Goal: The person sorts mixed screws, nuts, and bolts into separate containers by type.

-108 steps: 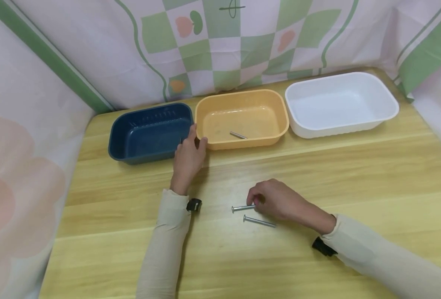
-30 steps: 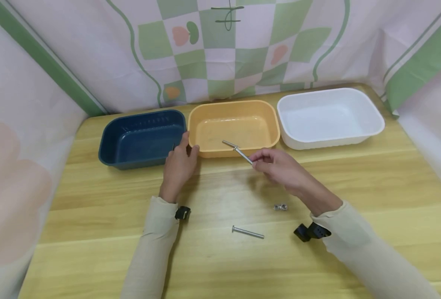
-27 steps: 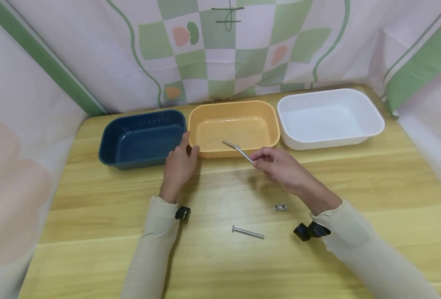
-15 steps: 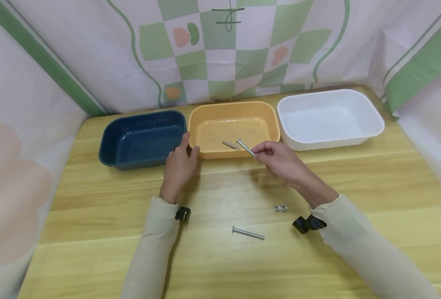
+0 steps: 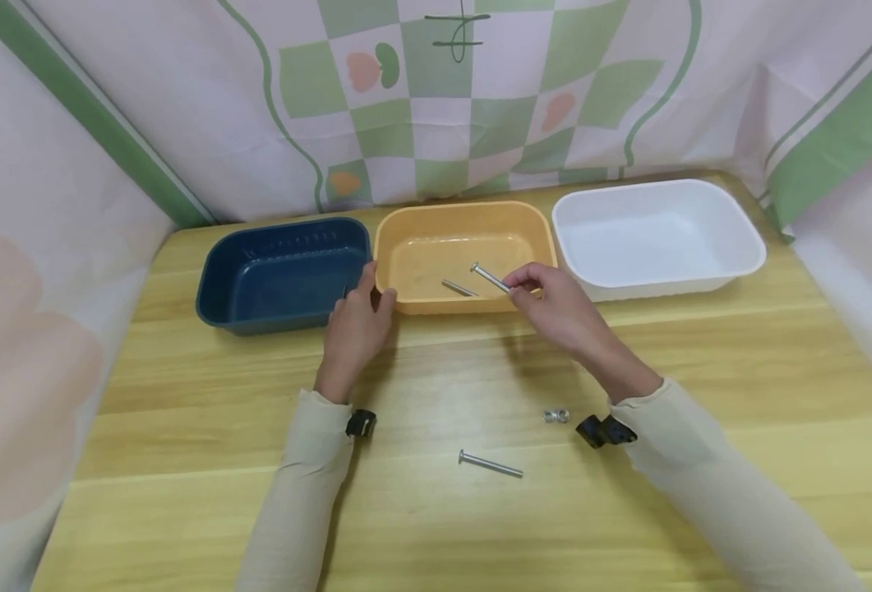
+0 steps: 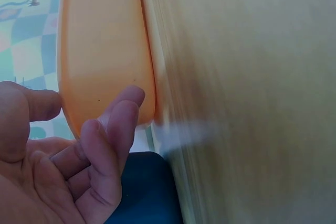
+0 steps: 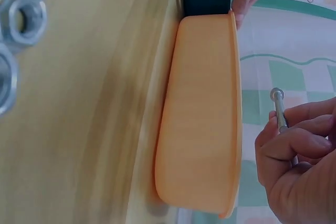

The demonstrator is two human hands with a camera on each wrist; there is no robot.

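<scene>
My right hand [image 5: 554, 308] pinches a silver bolt [image 5: 487, 275] above the front wall of the yellow bin [image 5: 472, 306]. The bolt's round head points up and left, and its other end is hidden by the fingers. Another bolt [image 5: 458, 288] lies inside the bin, partly behind the front wall. My left hand [image 5: 357, 333] touches the bin's near left corner. In the left wrist view its thumb [image 6: 44, 106] meets the rim and the loosely bent fingers lie by the end wall. A third bolt [image 5: 491, 464] rests on the table beside metal nuts [image 5: 556, 416].
A dark blue bin [image 5: 288, 316] stands left of the yellow one, and a white bin [image 5: 665, 288] stands to its right. All three line the back of the wooden table [image 5: 421, 526]. A patterned cloth [image 5: 443, 123] hangs behind them.
My right hand has picked up a bolt from the table and carried it to the yellow bin, lifting it slightly in the last second. The nuts have come into sight. The left hand stays at the corner.
</scene>
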